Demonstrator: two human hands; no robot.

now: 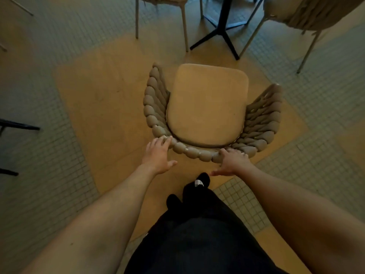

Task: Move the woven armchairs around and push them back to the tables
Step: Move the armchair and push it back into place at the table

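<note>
A beige woven armchair [207, 103] with a flat seat cushion stands just in front of me, its open front towards a black table pedestal [223, 26]. I look down on its curved braided backrest. My left hand [158, 155] has its fingertips on the rim at the back left, palm off the chair and thumb spread. My right hand [231, 163] lies on the rim at the back right with its fingers hooked over the braid and its thumb pointing back.
Two more woven armchairs flank the pedestal, one at the top left [183, 26] and one at the top right [316, 12]. Black furniture legs [19, 126] jut in at the left edge. My dark shoes [197, 184] are right behind the chair. The floor is small tiles with orange patches.
</note>
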